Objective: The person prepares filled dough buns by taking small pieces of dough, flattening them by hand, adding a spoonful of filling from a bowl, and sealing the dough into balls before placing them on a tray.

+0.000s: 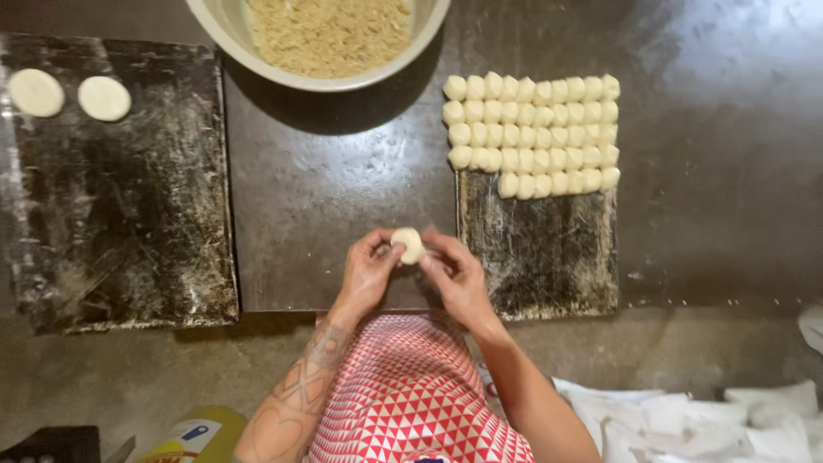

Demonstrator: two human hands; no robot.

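Both hands meet over the dark counter (343, 197): the left hand (367, 276) and right hand (459, 279) pinch one small dough ball (410, 244) between their fingers. Rows of dough balls (531, 133) sit on a floured board (540, 257) just right; a bowl of crumbs (326, 34) lies beyond.

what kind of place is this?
Likely a small food-prep or bakery-style kitchen. Both hands, left hand and right hand, hold one dough piece; rows of dough balls sit on a floured dark board, beside a bowl of crumbly filling.
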